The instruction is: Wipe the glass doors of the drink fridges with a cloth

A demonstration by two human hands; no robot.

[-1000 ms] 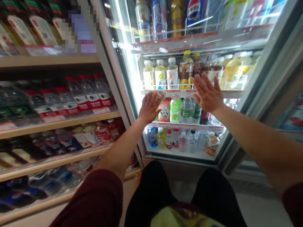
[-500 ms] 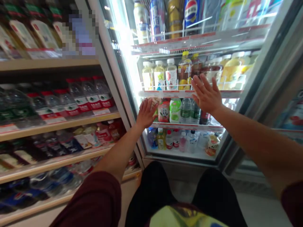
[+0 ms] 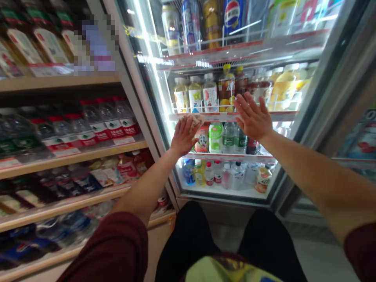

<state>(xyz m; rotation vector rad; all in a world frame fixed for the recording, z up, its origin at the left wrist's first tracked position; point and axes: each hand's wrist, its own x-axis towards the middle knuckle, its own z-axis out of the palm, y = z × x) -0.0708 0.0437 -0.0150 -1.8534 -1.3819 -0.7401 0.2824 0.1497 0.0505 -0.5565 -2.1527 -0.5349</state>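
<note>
I face the glass door [image 3: 147,90] of a lit drinks fridge. My left hand [image 3: 182,136] presses a small pale cloth [image 3: 191,118] against the glass near its left edge, level with the middle shelf rail [image 3: 217,116]. The fingers are curled over the cloth. My right hand [image 3: 253,117] lies flat on the glass further right, fingers spread, holding nothing. Behind the glass stand rows of bottles [image 3: 216,137] on several shelves.
Open wooden shelves [image 3: 73,156] with water bottles and packaged drinks stand to the left. The fridge's metal frame [image 3: 317,102] runs down the right side. My dark-trousered knees [image 3: 223,239] are bent low in front of the fridge base.
My left hand slid down the glass with the cloth, then came back up to the shelf rail. My right hand stayed flat on the glass, almost unmoved.
</note>
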